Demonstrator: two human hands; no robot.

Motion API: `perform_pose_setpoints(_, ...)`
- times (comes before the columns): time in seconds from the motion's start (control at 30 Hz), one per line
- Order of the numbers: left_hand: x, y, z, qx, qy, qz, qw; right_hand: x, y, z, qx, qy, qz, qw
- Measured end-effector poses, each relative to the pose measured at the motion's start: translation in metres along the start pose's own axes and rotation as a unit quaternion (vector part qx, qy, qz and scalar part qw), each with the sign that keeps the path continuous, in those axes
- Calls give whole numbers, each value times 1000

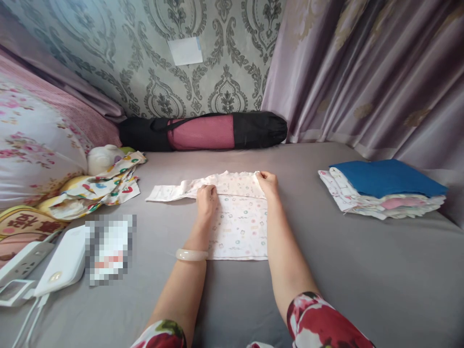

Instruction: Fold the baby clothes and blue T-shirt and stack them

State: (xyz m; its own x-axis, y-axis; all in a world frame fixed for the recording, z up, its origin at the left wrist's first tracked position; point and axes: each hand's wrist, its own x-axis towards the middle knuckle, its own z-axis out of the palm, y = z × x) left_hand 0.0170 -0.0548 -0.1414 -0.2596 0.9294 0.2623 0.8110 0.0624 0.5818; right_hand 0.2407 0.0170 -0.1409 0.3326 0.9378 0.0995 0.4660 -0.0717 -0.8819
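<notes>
A small white baby garment [237,227] with a pale print lies flat on the grey bed sheet [326,270], one sleeve stretched out to the left. My left hand [206,199] rests on its upper left part with the fingers curled and pressed onto the cloth; a pale bangle sits on that wrist. My right hand [267,182] pinches the garment's top right corner near the shoulder.
A stack of folded clothes [380,195] topped by a blue cloth sits at the right. A rolled pink mat in a black bag [203,131] lies against the wall. Colourful cloth and a plush toy [105,179] lie at the left, with a power strip and white device [43,266] below.
</notes>
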Motion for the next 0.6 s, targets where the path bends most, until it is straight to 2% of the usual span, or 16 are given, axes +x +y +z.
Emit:
perform_pose_setpoints(0.13, 1, 1, -2, 11, 1, -10, 1000, -2, -5, -6, -67, 21, -1, 998)
perform_pose_setpoints(0.3, 3, -1, -2, 21, 12, -17, 1000, -7, -13, -12, -155, 80, 52, 983)
perform_pose_setpoints(0.4, 3, -2, -2, 25, 15, -13, 999, -11, -14, -12, -196, 81, 70, 975)
perform_pose_setpoints(0.6, 1, -3, 3, 34, 20, 8, 999, -13, -12, -11, -251, 60, 55, 964)
